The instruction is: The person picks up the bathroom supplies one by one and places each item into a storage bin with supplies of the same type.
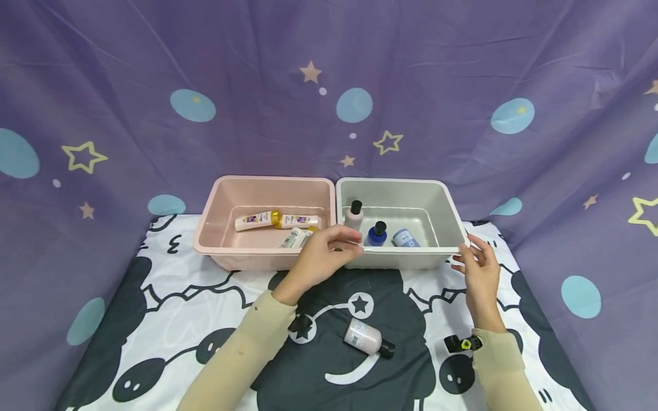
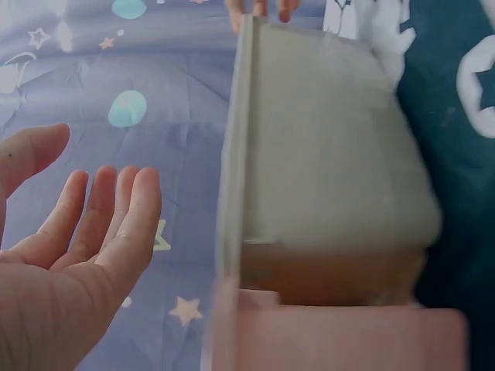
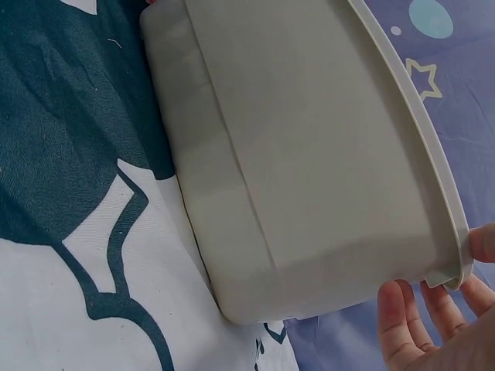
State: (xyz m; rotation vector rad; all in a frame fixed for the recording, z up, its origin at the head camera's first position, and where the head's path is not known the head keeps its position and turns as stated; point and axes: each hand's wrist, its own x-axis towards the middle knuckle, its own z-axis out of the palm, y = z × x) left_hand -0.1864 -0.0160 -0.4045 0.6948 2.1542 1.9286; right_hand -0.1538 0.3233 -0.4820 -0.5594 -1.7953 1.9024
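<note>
My right hand (image 1: 481, 274) grips the near right rim corner of a pale grey plastic bin (image 1: 396, 260), thumb on the rim and fingers beneath, as the right wrist view shows. My left hand (image 1: 329, 254) hovers by the same bin's near left corner; in the left wrist view its fingers (image 2: 145, 201) are relaxed and apart from the bin, holding nothing. Inside the grey bin are a pale pink bottle (image 1: 353, 218) with a black cap, a blue bottle (image 1: 376, 237) with a black cap and a small light-blue container (image 1: 406, 238).
Left of the grey bin, side by side, stands a pink bin (image 1: 247, 261) with white yellow-capped tubes (image 1: 254, 221) inside. A pale pink bottle (image 1: 362, 337) with a black cap lies on the patterned cloth (image 1: 308, 394) in front. A purple curtain (image 1: 257, 68) hangs behind.
</note>
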